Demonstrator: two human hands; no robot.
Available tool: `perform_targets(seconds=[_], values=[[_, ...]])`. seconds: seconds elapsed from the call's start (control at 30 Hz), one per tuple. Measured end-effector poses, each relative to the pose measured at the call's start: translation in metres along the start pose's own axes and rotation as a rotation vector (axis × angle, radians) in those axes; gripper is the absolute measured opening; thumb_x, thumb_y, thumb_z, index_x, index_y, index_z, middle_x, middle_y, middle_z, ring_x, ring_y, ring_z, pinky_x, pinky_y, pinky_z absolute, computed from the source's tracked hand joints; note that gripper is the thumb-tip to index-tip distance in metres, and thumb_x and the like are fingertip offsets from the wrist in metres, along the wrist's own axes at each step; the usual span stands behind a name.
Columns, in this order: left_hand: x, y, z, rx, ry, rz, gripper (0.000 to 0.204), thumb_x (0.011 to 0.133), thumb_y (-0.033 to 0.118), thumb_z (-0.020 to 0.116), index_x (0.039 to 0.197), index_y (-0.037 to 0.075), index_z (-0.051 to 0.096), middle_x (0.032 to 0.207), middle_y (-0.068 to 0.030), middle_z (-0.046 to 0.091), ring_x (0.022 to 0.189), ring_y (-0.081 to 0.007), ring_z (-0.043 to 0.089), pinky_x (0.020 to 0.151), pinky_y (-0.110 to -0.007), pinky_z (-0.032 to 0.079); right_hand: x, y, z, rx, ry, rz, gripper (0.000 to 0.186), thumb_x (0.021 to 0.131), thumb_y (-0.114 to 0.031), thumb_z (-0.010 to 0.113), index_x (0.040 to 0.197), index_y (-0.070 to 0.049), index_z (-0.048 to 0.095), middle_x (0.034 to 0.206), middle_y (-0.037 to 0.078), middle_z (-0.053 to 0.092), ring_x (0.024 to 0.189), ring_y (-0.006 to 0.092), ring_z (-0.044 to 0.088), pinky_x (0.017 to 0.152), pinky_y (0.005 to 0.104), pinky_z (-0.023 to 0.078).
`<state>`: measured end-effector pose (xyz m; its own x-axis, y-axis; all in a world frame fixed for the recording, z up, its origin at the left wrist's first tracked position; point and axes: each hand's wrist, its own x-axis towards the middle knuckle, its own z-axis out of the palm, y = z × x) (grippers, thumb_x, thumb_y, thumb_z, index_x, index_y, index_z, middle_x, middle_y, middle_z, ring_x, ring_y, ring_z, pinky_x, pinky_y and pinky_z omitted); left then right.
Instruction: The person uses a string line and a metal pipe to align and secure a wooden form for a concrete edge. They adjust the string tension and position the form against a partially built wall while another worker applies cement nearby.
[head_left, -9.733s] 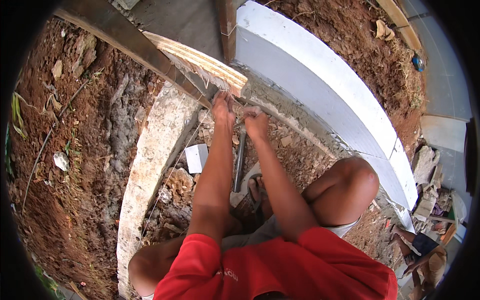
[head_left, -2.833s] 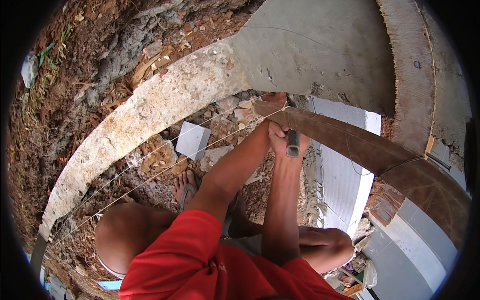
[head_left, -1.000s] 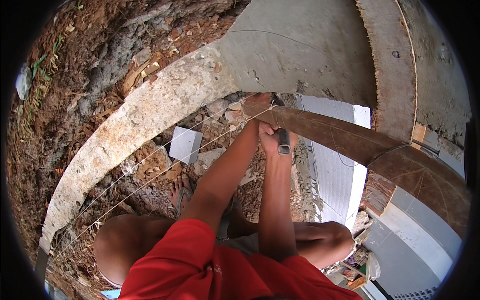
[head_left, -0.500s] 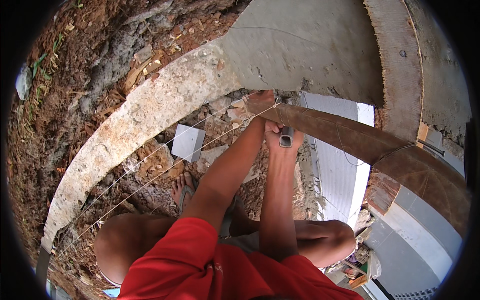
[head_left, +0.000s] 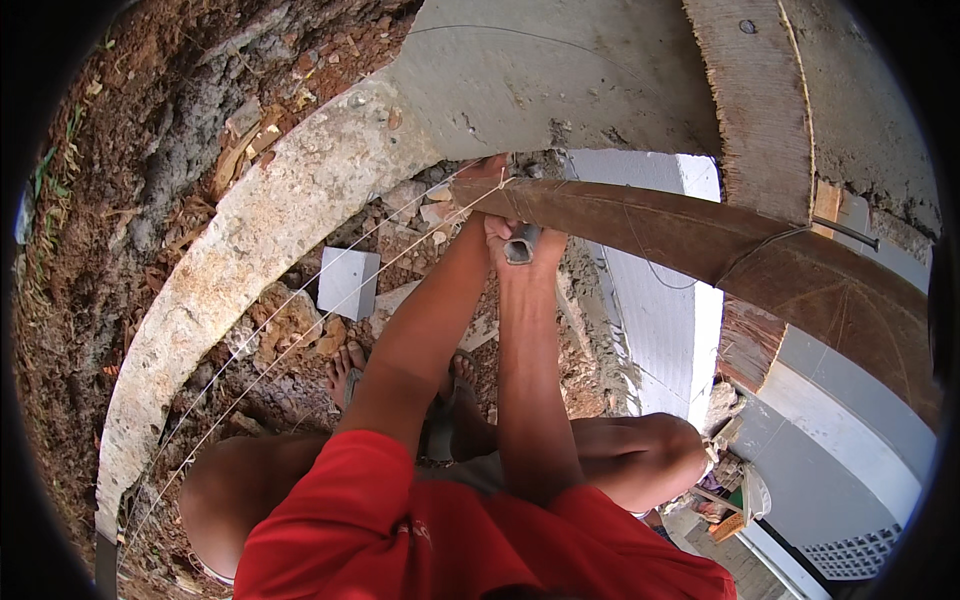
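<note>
A brown wooden beam [head_left: 640, 222] runs from the middle of the view to the right edge, with string tied round its left end. My left hand [head_left: 487, 168] is at that end; the forearm passes beneath the beam and a bit of the hand shows on its far side, fingers hidden. Just below the beam, my right hand [head_left: 546, 247] is closed round a hollow, grey, metal-looking tube [head_left: 520, 245]. The tube's open end faces up toward me; its other end is hidden.
Two taut strings [head_left: 300, 305] slant down left beside a curved concrete edge [head_left: 250, 220]. A white block [head_left: 348, 283] lies on the rubble. A rough plank [head_left: 757, 100] stands at upper right near a grey slab [head_left: 560, 70]. A metal rod [head_left: 846, 233] juts out beside the beam.
The whole view has shifted, so the beam and both hands appear farther left and slightly higher. The tube's open end has turned a little. My right hand still holds it.
</note>
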<state>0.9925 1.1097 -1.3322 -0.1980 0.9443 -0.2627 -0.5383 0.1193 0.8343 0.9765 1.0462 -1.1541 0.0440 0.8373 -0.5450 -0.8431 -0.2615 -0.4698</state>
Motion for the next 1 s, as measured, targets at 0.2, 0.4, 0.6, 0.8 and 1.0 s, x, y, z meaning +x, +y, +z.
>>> perform_targets(seconds=[0.2, 0.4, 0.6, 0.8, 1.0], values=[[0.006, -0.007, 0.002, -0.03, -0.07, -0.012, 0.042, 0.102, 0.037, 0.06, 0.133, 0.008, 0.061, 0.114, -0.01, 0.068, 0.104, -0.0245, 0.066, 0.093, -0.038, 0.052, -0.004, 0.003, 0.033, 0.007, 0.384, -0.099, 0.028, 0.102, -0.035, 0.053, 0.097, -0.008, 0.059, 0.08, 0.006, 0.064, 0.056, 0.0161, 0.053, 0.044, 0.0294, 0.039], [0.015, -0.011, -0.001, -0.048, -0.104, -0.007, 0.042, 0.102, 0.037, 0.059, 0.134, 0.009, 0.06, 0.116, -0.0097, 0.068, 0.106, -0.0241, 0.065, 0.094, -0.038, 0.052, -0.003, -0.001, 0.016, -0.001, 0.239, -0.038, 0.033, 0.104, -0.04, 0.049, 0.096, -0.01, 0.059, 0.077, 0.005, 0.061, 0.053, 0.0157, 0.052, 0.044, 0.029, 0.036], [0.019, -0.011, -0.007, -0.06, -0.141, -0.015, 0.042, 0.103, 0.037, 0.058, 0.135, 0.01, 0.059, 0.119, -0.0094, 0.067, 0.108, -0.0236, 0.065, 0.095, -0.038, 0.052, 0.002, -0.001, 0.021, -0.039, 0.278, -0.053, 0.031, 0.104, -0.039, 0.049, 0.097, -0.01, 0.059, 0.076, 0.005, 0.06, 0.053, 0.0152, 0.053, 0.044, 0.0287, 0.036], [0.021, -0.009, -0.005, -0.064, -0.146, -0.018, 0.042, 0.104, 0.037, 0.058, 0.136, 0.01, 0.058, 0.121, -0.0092, 0.067, 0.11, -0.0232, 0.064, 0.096, -0.038, 0.051, 0.003, -0.005, -0.003, -0.016, -0.024, 0.033, 0.036, 0.096, -0.041, 0.063, 0.109, -0.007, 0.064, 0.086, 0.004, 0.069, 0.055, 0.0148, 0.056, 0.047, 0.0334, 0.044], [0.019, -0.009, -0.003, -0.069, -0.151, -0.029, 0.042, 0.104, 0.037, 0.057, 0.137, 0.011, 0.058, 0.124, -0.0089, 0.066, 0.112, -0.0227, 0.064, 0.097, -0.038, 0.051, 0.001, -0.006, 0.006, 0.015, 0.042, 0.002, 0.029, 0.101, -0.036, 0.055, 0.102, -0.007, 0.061, 0.08, 0.005, 0.064, 0.054, 0.0152, 0.055, 0.044, 0.0301, 0.04]])
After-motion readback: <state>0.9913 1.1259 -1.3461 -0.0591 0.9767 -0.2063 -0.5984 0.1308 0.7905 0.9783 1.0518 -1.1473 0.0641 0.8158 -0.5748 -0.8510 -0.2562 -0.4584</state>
